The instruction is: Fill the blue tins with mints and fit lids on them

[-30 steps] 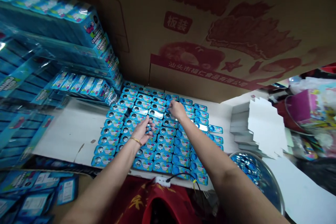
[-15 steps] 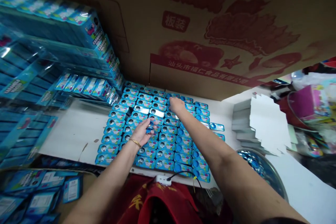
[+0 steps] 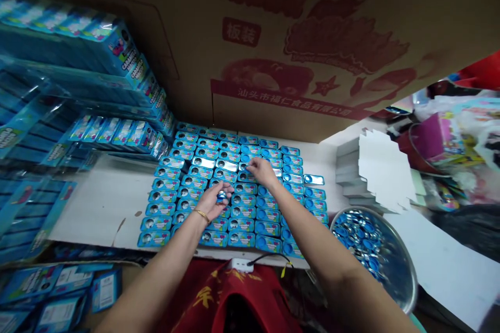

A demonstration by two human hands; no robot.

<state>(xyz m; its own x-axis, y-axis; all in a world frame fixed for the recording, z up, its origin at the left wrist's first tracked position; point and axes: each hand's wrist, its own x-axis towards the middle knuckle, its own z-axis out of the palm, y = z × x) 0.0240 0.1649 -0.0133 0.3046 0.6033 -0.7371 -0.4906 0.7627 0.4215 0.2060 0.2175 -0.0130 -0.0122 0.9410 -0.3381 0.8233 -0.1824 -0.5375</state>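
Rows of small blue rectangular tins [image 3: 163, 196] with printed lids cover the middle of the white table [image 3: 94, 200]. Some show a dark or silvery round spot at the left end, others a blue one. My left hand [image 3: 209, 203], palm up over the rows, curls around small round blue metal caps [image 3: 221, 195]. To its upper right, my right hand [image 3: 262, 170] has its fingertips pinched together at a tin in the middle rows; whatever lies between them is too small to make out. A few tins have plain silver tops.
A large brown carton [image 3: 187, 78] walls off the back. Stacked blue packs [image 3: 117, 62] stand at left. On the right are a metal bowl [image 3: 406, 276] holding many blue caps, flat white cartons [image 3: 385, 169] and white board [image 3: 445, 265]. A white socket block [image 3: 242, 265] with a cable sits in front.
My right hand has come nearer, from the back rows to the middle rows. My left hand stays over the tins with the caps. The view has shifted, showing more of the bowl.
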